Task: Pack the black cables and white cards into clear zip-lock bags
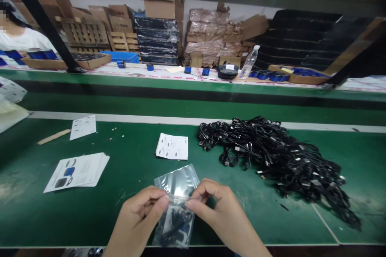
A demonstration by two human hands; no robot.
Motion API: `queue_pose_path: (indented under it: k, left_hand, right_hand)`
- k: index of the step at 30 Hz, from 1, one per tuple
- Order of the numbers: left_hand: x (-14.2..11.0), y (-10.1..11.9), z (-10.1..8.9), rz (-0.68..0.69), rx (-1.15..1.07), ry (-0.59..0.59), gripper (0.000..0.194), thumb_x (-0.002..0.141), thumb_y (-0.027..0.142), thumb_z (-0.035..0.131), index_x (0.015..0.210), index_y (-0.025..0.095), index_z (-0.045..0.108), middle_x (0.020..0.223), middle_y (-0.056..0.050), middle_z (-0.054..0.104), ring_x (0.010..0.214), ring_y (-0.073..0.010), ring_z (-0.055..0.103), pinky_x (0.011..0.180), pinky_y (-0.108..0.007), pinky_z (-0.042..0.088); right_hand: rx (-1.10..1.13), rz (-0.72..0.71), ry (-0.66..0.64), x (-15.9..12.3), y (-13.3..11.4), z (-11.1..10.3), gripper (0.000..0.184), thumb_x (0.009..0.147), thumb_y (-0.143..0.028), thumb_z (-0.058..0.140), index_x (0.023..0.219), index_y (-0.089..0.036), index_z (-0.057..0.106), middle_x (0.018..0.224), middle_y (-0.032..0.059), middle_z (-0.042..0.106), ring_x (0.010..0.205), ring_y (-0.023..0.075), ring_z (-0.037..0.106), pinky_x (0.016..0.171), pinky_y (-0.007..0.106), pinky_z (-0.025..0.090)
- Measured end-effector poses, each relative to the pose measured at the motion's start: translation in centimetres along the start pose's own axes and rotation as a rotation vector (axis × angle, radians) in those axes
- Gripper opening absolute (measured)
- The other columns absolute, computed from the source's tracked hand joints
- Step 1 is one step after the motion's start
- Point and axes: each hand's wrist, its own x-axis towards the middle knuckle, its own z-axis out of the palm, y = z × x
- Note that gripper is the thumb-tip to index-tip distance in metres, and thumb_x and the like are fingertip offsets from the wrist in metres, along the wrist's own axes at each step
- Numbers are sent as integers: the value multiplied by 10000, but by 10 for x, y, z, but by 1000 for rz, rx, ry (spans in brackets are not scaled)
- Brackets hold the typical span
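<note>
A clear zip bag (177,229) with a black cable and a printed paper inside lies at the front edge of the green table. My left hand (141,213) pinches the left side of its zip strip between thumb and finger. On the right side of the same strip, my right hand (211,204) has a matching pinch. Beyond my fingers lies another clear bag (177,178), flat on the table; whether it is separate or part of the held bag is hard to make out. Behind it sits a small stack of printed leaflets (172,147).
A large heap of black cables (271,156) spreads over the right side. Printed cards (76,170), a single leaflet (83,127) and a cardboard strip (54,136) lie at left. A raised shelf (181,82) behind bears a plastic bottle (250,62) and blue rolls. A person (24,38) is at far left.
</note>
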Motion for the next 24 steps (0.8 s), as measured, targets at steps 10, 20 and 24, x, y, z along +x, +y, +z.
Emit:
queue_pose_path:
  k: [10,20,24]
  left_hand:
    - [10,-4,-16,125,410,-188,258,863,397,512,729,242,670,709,11,664,623,-156,618,528,-200,434]
    - [8,-3,-11,134,375,-194,237,865,392,513,743,243,651,715,22,650,665,-153,643,609,-189,462]
    - [7,-3,-7,43,321,-226,259,832,427,542,714,233,666,640,25,640,573,-150,597,523,-197,429]
  right_hand:
    - [-19,31,-20,0,7,-1,138,799,-173,603,663,-200,607,665,-30,554,645,143,519,624,254,389]
    - [-65,-64,-95,-3,7,5,131,845,-163,572,722,-202,590,736,-30,577,702,134,542,649,231,393]
    - [33,-49,-105,-5,11,5,87,847,-182,583,766,-204,604,751,-24,578,734,142,544,682,242,406]
